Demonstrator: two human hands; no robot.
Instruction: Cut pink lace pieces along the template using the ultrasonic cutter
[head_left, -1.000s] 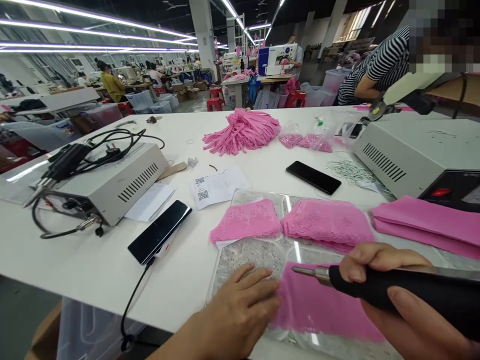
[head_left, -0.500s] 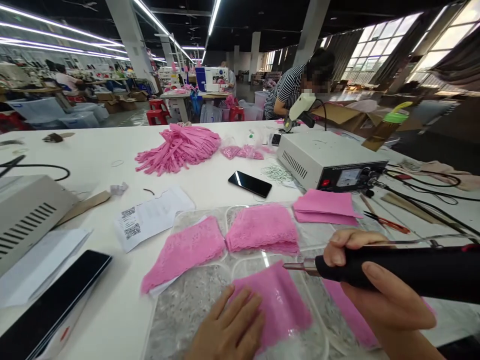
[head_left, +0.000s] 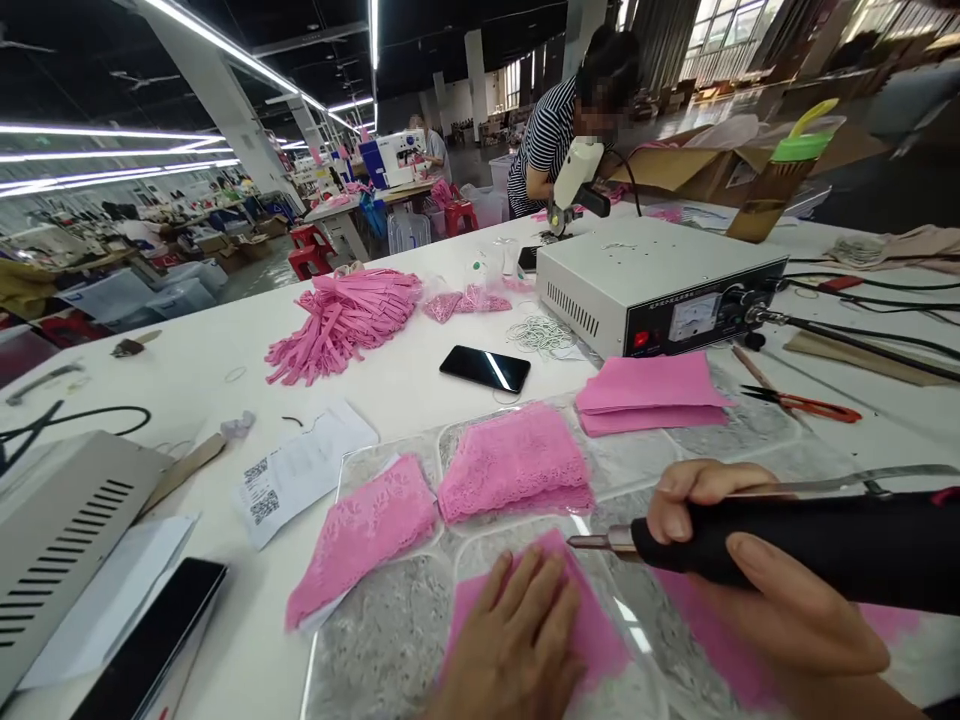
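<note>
We are resting our left hand (head_left: 517, 635), palm down with its fingers extended and lying close together, on a plain pink sheet of thin fabric (head_left: 600, 645), which is lying on a glossy grey marbled mat with rounded panels (head_left: 382, 625). With our right hand (head_left: 787, 610) we are gripping a black cylindrical handpiece with a pointed metal tip (head_left: 832, 545), the fingers curling over its far side and the thumb lying along the near side. The tip is pointing left, just beside the sheet's upper corner; we are unable to tell whether the two are touching. Below the right hand, we are seeing part of a second plain pink fabric piece (head_left: 724, 655). Beyond the hands, a pink lace piece (head_left: 367, 535) is lying at left, a stack of pink lace pieces (head_left: 517, 465) in the middle, and a folded plain pink fabric piece (head_left: 652, 395) at right, near orange-handled scissors (head_left: 814, 405). Farther out, a grey metal box with a black front panel (head_left: 660, 275) is standing on the white tabletop (head_left: 405, 400), and a person in a striped top (head_left: 547, 140) is bending forward behind it.
</note>
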